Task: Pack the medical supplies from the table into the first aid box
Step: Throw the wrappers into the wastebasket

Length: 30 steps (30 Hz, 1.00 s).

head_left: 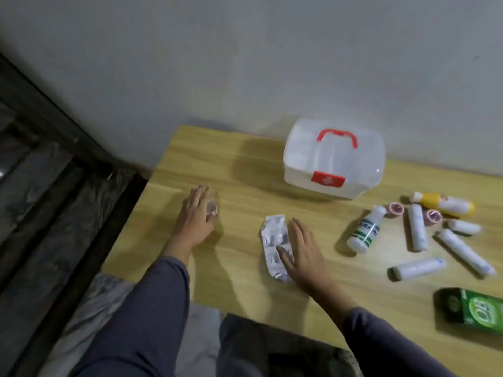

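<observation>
Right hand (302,254) lies flat, fingers spread, pinning a foil blister pack (275,247) to the desk (236,235), probably to slide it into a grip. Left hand (197,213), open too, covers a small crinkled foil piece (212,209); nothing is lifted. Rightward: green carton (471,308), bandage rolls (417,231), white bottle (366,231). Farther back, first aid box (333,159) stands closed against the grey wall (245,63). Pale wood-grain top; dim room.

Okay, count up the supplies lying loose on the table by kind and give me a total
Wrapped white rolls: 4
Bottles: 2
Pink tape rolls: 2
Foil blister packs: 2, one under each hand
Green box: 1
Total: 11
</observation>
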{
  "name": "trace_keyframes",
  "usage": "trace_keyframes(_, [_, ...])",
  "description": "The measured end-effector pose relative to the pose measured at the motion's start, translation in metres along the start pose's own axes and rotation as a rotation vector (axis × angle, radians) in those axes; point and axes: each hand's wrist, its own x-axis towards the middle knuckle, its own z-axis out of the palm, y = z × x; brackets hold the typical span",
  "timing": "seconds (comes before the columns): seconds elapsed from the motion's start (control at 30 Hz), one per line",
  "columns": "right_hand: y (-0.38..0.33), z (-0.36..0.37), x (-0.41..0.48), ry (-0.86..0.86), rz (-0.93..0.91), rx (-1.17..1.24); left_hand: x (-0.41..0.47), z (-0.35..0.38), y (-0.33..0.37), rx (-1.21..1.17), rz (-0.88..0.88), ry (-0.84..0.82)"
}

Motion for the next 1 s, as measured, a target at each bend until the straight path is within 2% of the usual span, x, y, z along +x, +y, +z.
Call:
trace_keyframes(0.13, [-0.005,0.022,-0.002,0.028,-0.016,-0.102,-0.004,0.001,-0.021,-0.084,-0.037,-0.077])
trace_keyframes(0.3, [-0.016,0.039,0.006,0.031,-0.018,-0.085,-0.012,0.007,-0.026,-0.106,-0.037,-0.118])
trace_keyframes(0.47, [-0.026,0.039,0.016,0.089,-0.055,0.001,-0.015,0.010,-0.027,-0.141,-0.018,-0.014])
trace_keyframes(0.57, [-0.029,0.033,0.022,0.056,-0.100,0.081,-0.011,0.008,-0.026,-0.227,-0.043,0.056])
trace_keyframes(0.83, [-0.032,0.021,0.032,-0.032,-0.041,0.261,-0.011,0.017,-0.009,-0.530,-0.182,0.108])
trace_keyframes(1.0, [-0.037,-0.004,0.039,0.041,-0.075,0.276,-0.011,0.010,0.017,-0.581,-0.153,0.134])
